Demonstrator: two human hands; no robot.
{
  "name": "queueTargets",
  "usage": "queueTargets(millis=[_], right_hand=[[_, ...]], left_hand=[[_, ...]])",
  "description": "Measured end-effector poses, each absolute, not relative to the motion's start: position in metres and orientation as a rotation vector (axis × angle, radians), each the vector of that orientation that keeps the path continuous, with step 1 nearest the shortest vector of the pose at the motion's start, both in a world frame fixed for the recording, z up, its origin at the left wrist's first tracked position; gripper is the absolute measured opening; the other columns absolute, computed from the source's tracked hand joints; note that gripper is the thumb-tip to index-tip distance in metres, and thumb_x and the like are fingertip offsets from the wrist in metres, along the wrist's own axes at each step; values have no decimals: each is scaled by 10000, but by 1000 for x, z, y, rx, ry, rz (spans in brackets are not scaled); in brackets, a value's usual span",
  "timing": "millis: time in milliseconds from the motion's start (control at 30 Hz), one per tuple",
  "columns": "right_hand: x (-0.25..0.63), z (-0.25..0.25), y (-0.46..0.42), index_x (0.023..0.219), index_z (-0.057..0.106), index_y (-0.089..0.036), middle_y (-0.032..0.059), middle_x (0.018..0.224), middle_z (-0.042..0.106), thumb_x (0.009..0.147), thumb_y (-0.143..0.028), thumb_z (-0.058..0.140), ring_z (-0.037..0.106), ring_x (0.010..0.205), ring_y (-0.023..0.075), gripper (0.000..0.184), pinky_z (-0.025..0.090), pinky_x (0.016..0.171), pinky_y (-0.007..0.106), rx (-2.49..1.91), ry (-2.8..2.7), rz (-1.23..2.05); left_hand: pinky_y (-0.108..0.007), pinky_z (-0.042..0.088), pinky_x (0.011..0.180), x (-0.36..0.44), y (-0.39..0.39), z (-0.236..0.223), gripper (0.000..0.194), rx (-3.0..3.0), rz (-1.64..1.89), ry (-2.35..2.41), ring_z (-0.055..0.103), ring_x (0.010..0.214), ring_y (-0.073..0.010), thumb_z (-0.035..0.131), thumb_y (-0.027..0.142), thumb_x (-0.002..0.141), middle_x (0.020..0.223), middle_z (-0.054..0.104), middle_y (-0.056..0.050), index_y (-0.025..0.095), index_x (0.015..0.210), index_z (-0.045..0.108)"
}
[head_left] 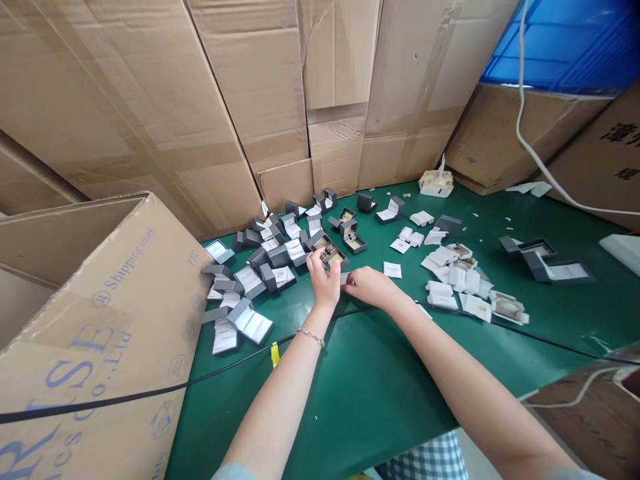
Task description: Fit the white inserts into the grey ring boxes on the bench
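Observation:
At the middle of the green table, my left hand (325,283) and my right hand (371,287) come close together around a small grey box (345,279), mostly hidden by the fingers. My left fingers curl with the thumb up against one side of it. The right fingers pinch its other side. Just beyond the left hand, an open dark box with a brownish interior (333,252) is partly covered. Behind it stand more opened boxes, one with a gold-toned inside (354,240). A white card (393,269) lies right of my hands.
Several open grey boxes with white inserts (250,279) crowd the left. White inserts and papers (465,279) are heaped right, near open dark boxes (565,269). A black cable (200,381) crosses the table. A big carton (100,333) borders the left; a tissue pack (436,183) sits behind.

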State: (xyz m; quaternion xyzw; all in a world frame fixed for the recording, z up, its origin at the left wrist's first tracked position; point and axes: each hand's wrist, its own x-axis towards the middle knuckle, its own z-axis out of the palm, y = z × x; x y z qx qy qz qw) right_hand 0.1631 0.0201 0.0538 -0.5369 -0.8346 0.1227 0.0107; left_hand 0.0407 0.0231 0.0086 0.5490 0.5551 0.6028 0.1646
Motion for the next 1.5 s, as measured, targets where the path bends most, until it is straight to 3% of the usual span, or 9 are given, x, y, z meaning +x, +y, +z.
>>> queueTargets(millis=[100,267,533,867,1233,1367,1500], right_hand=[[164,52,22,742,694,-186,84,770,676,830,-361,444,617,713,187,318,394,556,235,-1630,-2579,486],[169,47,27,788,694,-197,57,795,692,776,-301,518,612,717,171,205,406,587,226,-1554,-2479,678],[157,45,25,737,694,-169,62,791,699,802,-251,464,599,726,164,253,411,642,235,-1357,-2416,880],[167,32,30,678,651,-138,59,654,660,729,-205,508,573,602,151,165,375,551,231,-1367,-2289,911],[174,30,33,678,614,-157,41,634,634,693,-192,506,555,581,150,114,372,522,234,-1296,-2232,982],[200,45,45,653,622,-183,15,593,607,732,-274,480,524,570,149,186,373,538,252,-1514,-2114,771],[235,48,60,757,654,-201,45,726,634,775,-330,448,539,633,175,244,387,599,290,-1843,-1869,326]], left_hand=[[-330,461,792,41,27,8,372,1541,1699,1594,510,920,-173,413,420,860,1133,443,-101,204,1162,429],[-316,466,760,42,28,8,396,1660,1645,1518,508,925,-178,407,468,855,1132,452,-102,208,1153,433],[-315,458,775,37,21,10,378,1643,1638,1505,501,985,-189,410,450,859,1147,450,-105,204,1146,428],[-293,474,695,50,30,9,388,1658,1537,1481,493,1012,-210,480,397,825,1178,415,-123,205,1160,442],[-339,461,785,54,29,9,379,1752,1460,1438,493,1026,-224,514,365,801,1183,424,-116,212,1144,462],[-307,458,728,58,28,10,384,1719,1440,1419,505,988,-212,505,386,804,1178,427,-116,206,1140,464],[-266,443,663,55,25,12,366,1647,1454,1435,515,904,-176,483,400,818,1167,446,-98,220,1136,467]])
